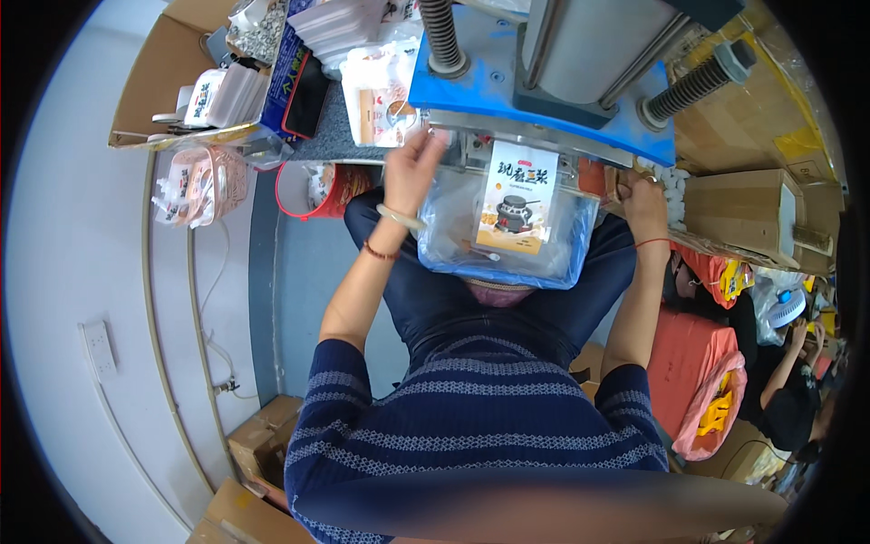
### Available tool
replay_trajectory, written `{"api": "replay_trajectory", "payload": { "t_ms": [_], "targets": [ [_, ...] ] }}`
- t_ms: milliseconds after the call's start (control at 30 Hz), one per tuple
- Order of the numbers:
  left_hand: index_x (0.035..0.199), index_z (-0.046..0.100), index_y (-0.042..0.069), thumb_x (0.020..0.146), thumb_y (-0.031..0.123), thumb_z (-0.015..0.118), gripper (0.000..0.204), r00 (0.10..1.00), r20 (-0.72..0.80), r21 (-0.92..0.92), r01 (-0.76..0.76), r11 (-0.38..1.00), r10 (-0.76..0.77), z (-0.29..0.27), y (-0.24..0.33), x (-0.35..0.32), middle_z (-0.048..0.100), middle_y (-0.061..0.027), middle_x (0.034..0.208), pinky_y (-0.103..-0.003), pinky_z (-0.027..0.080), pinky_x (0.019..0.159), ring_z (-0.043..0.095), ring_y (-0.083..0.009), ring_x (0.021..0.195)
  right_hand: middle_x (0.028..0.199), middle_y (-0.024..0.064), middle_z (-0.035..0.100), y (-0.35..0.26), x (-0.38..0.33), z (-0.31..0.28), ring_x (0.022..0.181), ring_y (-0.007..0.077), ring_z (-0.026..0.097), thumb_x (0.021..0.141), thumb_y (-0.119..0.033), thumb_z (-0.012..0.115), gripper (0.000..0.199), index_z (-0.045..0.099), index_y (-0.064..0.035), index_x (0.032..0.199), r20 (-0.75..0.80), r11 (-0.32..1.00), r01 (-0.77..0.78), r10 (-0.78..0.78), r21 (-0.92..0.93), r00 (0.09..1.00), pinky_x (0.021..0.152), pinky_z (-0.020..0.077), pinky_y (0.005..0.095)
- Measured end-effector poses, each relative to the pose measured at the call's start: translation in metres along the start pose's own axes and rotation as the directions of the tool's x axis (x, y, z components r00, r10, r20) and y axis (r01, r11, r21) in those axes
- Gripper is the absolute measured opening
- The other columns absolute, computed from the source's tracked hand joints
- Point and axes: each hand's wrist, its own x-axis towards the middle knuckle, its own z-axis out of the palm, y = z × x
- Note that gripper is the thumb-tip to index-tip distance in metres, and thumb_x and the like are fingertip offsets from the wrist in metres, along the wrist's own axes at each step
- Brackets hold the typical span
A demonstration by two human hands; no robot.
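Observation:
My left hand [415, 172] is raised beside the machine's left front edge, thumb and fingers pinched together; whatever is between the fingertips is too small to make out. Just behind it lie white-and-tan printed pouches [385, 91] on the worktop. A printed pouch [514, 201] with a stove picture stands at the front of the press [544, 100], over a bin lined with blue plastic [507, 275] at my lap. My right hand [645, 210] is at the machine's right front, fingers curled next to small white pieces [676, 195]; its fingertips are partly hidden.
Springs [442, 41] stand on the blue press plate. Left are a carton [149, 82] of white pouches, a pink basket [217, 186] and a red bucket [292, 195]. Cardboard boxes [739, 213] and a red sack [689, 363] stand right. Another person [784, 390] works far right.

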Motion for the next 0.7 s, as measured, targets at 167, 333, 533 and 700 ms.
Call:
{"api": "replay_trajectory", "payload": {
  "t_ms": [167, 333, 533, 700],
  "targets": [
    [0.149, 0.028, 0.006, 0.080, 0.027, 0.073, 0.085, 0.822, 0.404, 0.718, -0.557, 0.418, 0.402, -0.041, -0.056, 0.012, 0.025, -0.0148, 0.156, -0.048, 0.022, 0.115, 0.025, -0.0315, 0.143, 0.094, 0.0252, 0.065, 0.005, 0.005, -0.004, 0.088, 0.0453, 0.061, 0.083, -0.013, 0.059, 0.020, 0.064, -0.0074, 0.102, 0.006, 0.998, 0.063, -0.063, -0.004, 0.998, 0.076, 0.0479, 0.0527],
    [0.106, 0.069, 0.001, 0.073, -0.012, 0.055, 0.038, 0.718, 0.138, 0.613, -0.603, 0.511, 0.683, -0.039, -0.050, -0.011, 0.068, -0.0130, 0.113, -0.037, 0.050, 0.094, 0.062, -0.0311, 0.111, 0.096, 0.0226, 0.064, -0.012, -0.004, -0.012, 0.082, 0.0405, 0.063, 0.086, -0.009, 0.058, 0.018, 0.061, -0.0038, 0.104, -0.302, 0.999, -0.051, 0.054, 0.017, 0.952, 0.075, 0.0500, 0.0472],
    [0.102, 0.072, -0.002, 0.081, -0.005, 0.065, 0.022, 0.995, 0.060, 0.085, -0.079, 0.993, 0.074, -0.030, 0.016, -0.047, 0.072, -0.0028, 0.089, -0.022, 0.049, 0.071, 0.062, -0.0079, 0.077, 0.092, 0.0099, 0.063, -0.109, -0.064, -0.055, 0.075, 0.0180, 0.061, 0.092, -0.009, 0.062, 0.015, 0.064, -0.0025, 0.105, -0.328, 0.804, 0.199, -0.004, 0.561, 0.944, 0.071, 0.0496, 0.0288],
    [0.099, 0.073, -0.001, 0.082, 0.004, 0.074, 0.018, 0.980, 0.191, -0.014, -0.060, 0.998, 0.061, -0.015, 0.037, -0.064, 0.069, 0.0014, 0.083, -0.018, 0.044, 0.065, 0.054, -0.0025, 0.074, 0.092, 0.0057, 0.066, -0.165, -0.067, -0.071, 0.080, 0.0163, 0.060, 0.081, -0.004, 0.073, 0.020, 0.068, -0.0007, 0.100, -0.154, 0.564, 0.201, -0.130, 0.801, 0.979, 0.071, 0.0480, 0.0257]
  ]
}}
